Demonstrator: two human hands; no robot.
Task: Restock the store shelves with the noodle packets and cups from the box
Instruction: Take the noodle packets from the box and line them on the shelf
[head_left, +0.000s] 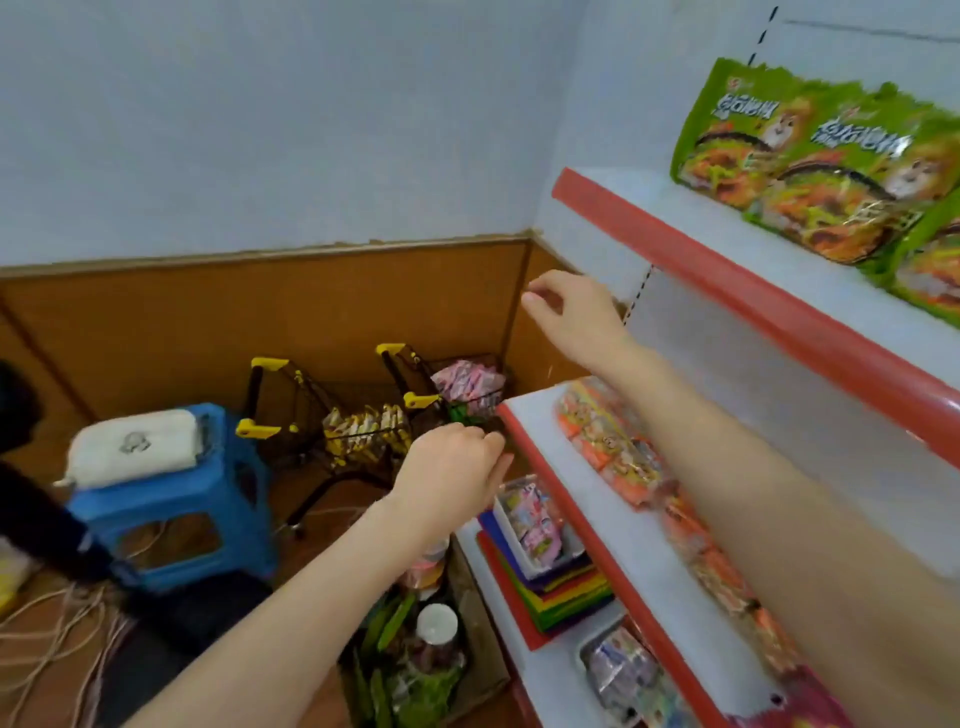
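Observation:
The cardboard box (485, 660) stands on the floor by the shelves, holding green packets and a cup with a white lid (437, 621). My left hand (451, 470) hovers above it near the middle shelf's corner, fingers curled round a green noodle packet (461, 413) that is mostly hidden behind the hand. My right hand (569, 312) is raised at the shelf's left end, fingers loosely curled, holding nothing. Green noodle packets (810, 166) stand on the top shelf (727, 270). Orange packets (613, 447) lie on the middle shelf (571, 499).
Pink packets in a white tray (535, 525) and a coloured stack (563, 592) sit on the lower shelf. Two small carts with yellow handles (311, 415) hold packets by the wall. A blue stool (171, 514) with a white cloth, and cables (52, 629), are at left.

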